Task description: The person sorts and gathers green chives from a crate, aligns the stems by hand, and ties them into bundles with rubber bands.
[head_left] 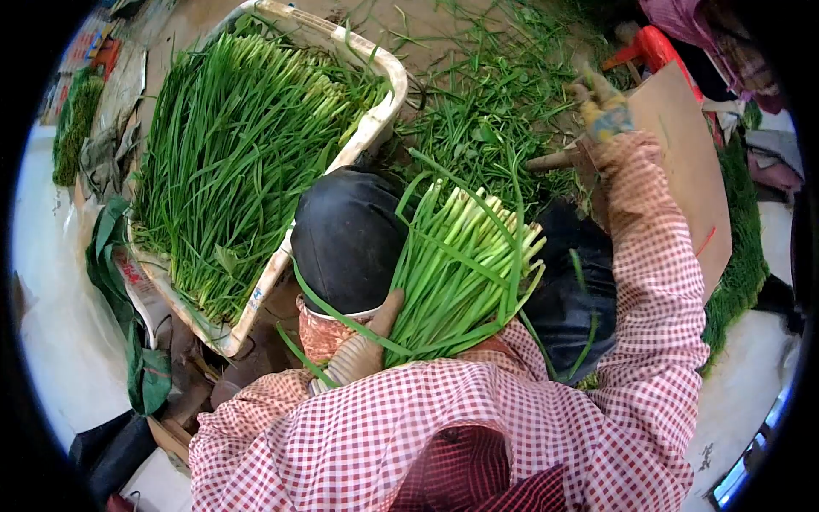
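Note:
My left hand, in a striped, soiled glove, is closed around the lower left side of a bunch of garlic chives. The bunch rests against my lap with its pale cut ends pointing up and to the right. A few long leaves stick out loosely around it. My right hand, in a yellow and blue glove, reaches far forward over the scattered greens on the right. Its fingers look stretched apart, somewhat blurred, and nothing shows in them. My knees have black covers, the left one beside the bunch.
A white plastic crate packed with long chives stands at the left. Loose leaves and trimmings litter the muddy ground ahead. A cardboard sheet, a red plastic object and more greens lie on the right.

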Available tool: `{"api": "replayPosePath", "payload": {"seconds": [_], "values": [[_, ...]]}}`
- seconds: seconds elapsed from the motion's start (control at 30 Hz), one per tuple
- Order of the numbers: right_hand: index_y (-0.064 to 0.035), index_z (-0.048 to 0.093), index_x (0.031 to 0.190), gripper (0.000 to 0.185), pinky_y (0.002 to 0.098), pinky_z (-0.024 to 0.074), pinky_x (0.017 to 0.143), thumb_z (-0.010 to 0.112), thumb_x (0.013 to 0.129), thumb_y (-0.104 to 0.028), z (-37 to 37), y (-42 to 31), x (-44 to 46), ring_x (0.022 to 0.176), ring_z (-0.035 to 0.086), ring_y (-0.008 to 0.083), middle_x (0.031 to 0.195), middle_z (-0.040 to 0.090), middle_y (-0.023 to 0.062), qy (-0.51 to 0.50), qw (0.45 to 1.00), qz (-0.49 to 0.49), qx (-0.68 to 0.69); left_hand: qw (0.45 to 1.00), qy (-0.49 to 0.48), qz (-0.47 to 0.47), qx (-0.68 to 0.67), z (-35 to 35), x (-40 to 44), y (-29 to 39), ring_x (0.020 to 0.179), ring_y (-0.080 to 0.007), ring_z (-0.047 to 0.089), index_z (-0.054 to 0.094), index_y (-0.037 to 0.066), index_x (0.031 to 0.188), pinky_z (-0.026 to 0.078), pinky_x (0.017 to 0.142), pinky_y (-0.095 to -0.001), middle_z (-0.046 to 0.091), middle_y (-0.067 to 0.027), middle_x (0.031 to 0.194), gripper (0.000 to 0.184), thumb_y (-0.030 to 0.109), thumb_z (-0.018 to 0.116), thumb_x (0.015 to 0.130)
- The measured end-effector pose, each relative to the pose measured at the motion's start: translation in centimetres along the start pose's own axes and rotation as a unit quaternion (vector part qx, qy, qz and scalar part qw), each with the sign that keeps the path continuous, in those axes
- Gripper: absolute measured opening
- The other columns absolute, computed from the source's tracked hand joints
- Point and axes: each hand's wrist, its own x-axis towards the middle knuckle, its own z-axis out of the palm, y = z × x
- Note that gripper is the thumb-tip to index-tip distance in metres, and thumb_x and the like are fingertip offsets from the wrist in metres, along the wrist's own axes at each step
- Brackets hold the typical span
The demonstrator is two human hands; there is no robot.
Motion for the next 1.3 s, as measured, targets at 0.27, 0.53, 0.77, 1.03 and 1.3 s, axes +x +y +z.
{"api": "replayPosePath", "payload": {"seconds": [0.27, 0.53, 0.77, 1.03, 1.3], "values": [[-0.0031, 0.059, 0.113, 0.049, 0.0425, 0.0424, 0.094, 0.06, 0.086, -0.044, 7.1, -0.4, -8.0, 0.102, 0.055, 0.0352, 0.11, 0.056, 0.0197, -0.46, 0.727, -0.326, -0.393, 1.0, -0.007, -0.005, 0.002, 0.1, -0.1, -0.4, 0.131, -0.0285, 0.038, 0.008, 0.005, 0.147, 0.033, 0.108, -0.0401, 0.036, -0.019, 0.142, 0.118, 0.016, 0.088, 0.061], [-0.0063, 0.064, 0.103, 0.023, 0.0391, 0.0471, 0.077, 0.059, 0.09, -0.025, 10.1, 2.0, -8.2, 0.089, 0.061, 0.0294, 0.088, 0.063, 0.0125, -0.489, 0.769, -0.285, -0.297, 1.0, -0.02, -0.008, 0.008, -0.2, 0.0, -0.2, 0.131, -0.0285, 0.038, 0.008, 0.005, 0.147, 0.033, 0.108, -0.0399, 0.036, -0.019, 0.142, 0.118, 0.017, 0.088, 0.061], [-0.0059, 0.065, 0.102, 0.018, 0.0318, 0.0504, 0.076, 0.061, 0.086, -0.012, 8.7, 3.0, -6.8, 0.085, 0.063, 0.0247, 0.092, 0.066, 0.0105, -0.312, 0.896, -0.201, -0.243, 0.999, -0.036, 0.009, 0.026, -0.5, 0.4, -0.2, 0.131, -0.0285, 0.038, 0.009, 0.004, 0.146, 0.033, 0.108, -0.0397, 0.037, -0.019, 0.142, 0.118, 0.018, 0.089, 0.06], [-0.0081, 0.057, 0.11, 0.031, 0.0332, 0.0493, 0.072, 0.062, 0.089, -0.03, -6.4, 0.6, -7.5, 0.079, 0.06, 0.0196, 0.092, 0.062, 0.0063, -0.05, 0.994, -0.075, 0.055, 0.994, -0.046, 0.03, 0.091, -2.3, -0.3, 0.1, 0.131, -0.0286, 0.039, 0.009, 0.004, 0.146, 0.033, 0.108, -0.0395, 0.037, -0.0189, 0.142, 0.119, 0.019, 0.089, 0.06], [-0.0041, 0.046, 0.128, 0.061, 0.0385, 0.0452, 0.094, 0.069, 0.08, -0.034, 1.5, 2.0, -18.5, 0.107, 0.057, 0.0351, 0.116, 0.058, 0.0197, -0.271, 0.877, -0.29, -0.271, 0.986, -0.068, -0.023, 0.147, -1.6, 0.1, 1.4, 0.128, -0.0262, 0.041, 0.013, 0.001, 0.145, 0.036, 0.106, -0.0375, 0.039, -0.0176, 0.139, 0.119, 0.023, 0.09, 0.057]]}}
